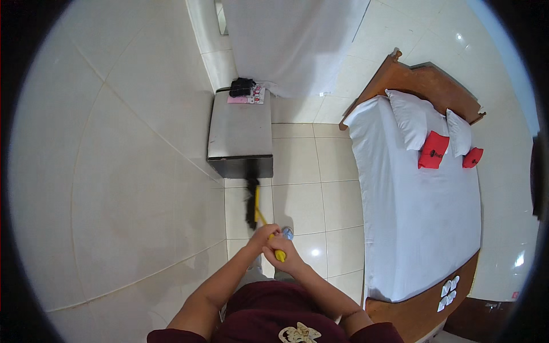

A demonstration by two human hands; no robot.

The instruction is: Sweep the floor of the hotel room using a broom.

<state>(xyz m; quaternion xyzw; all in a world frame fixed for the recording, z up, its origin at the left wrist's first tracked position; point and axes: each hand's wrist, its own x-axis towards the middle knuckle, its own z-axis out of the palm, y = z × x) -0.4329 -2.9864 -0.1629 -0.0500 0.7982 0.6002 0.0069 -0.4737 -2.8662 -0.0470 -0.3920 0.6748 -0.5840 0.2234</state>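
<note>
A yellow broom handle (280, 255) runs up between my two hands. My right hand (286, 252) is wrapped around it near its top end. Just ahead, my left hand (262, 238) grips the same handle, close against the right. The broom head (252, 201), with black bristles and a yellow edge, is over the tiled floor beside the left wall. Its far end lies by the dark front of a low grey-topped cabinet (240, 128). Part of the handle is hidden behind my hands.
A bed with a white sheet (422, 223), white pillows and red cushions (433, 150) stands on the right, its wooden headboard (433, 81) at the wall. Black folded cloth (242, 87) lies on the cabinet. A white curtain (296, 43) hangs behind. Pale tiled floor (298, 203) lies between.
</note>
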